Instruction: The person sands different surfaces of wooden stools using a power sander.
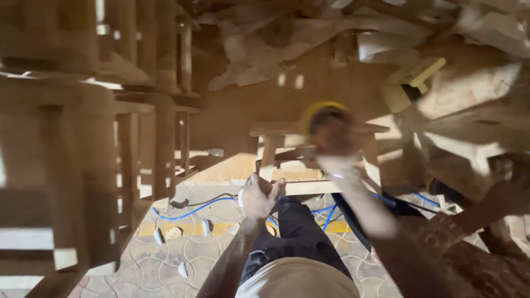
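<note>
A small wooden stool (287, 187) stands on the floor in front of my knee. My left hand (258, 196) is closed around the near edge of the stool's lower rail. My right hand (335, 148) is blurred by motion and holds a round pad with a yellow rim (321, 113) against the stool's top board. My right forearm reaches in from the lower right. Blur hides how the fingers sit on the pad.
Unfinished wooden chair frames (83, 165) fill the left side. A heap of wood scraps (309, 38) lies behind the stool. Blue cable (190, 211) and small wood offcuts (174, 234) lie on the patterned tile floor. Large sunlit timber pieces (469, 105) stand at the right.
</note>
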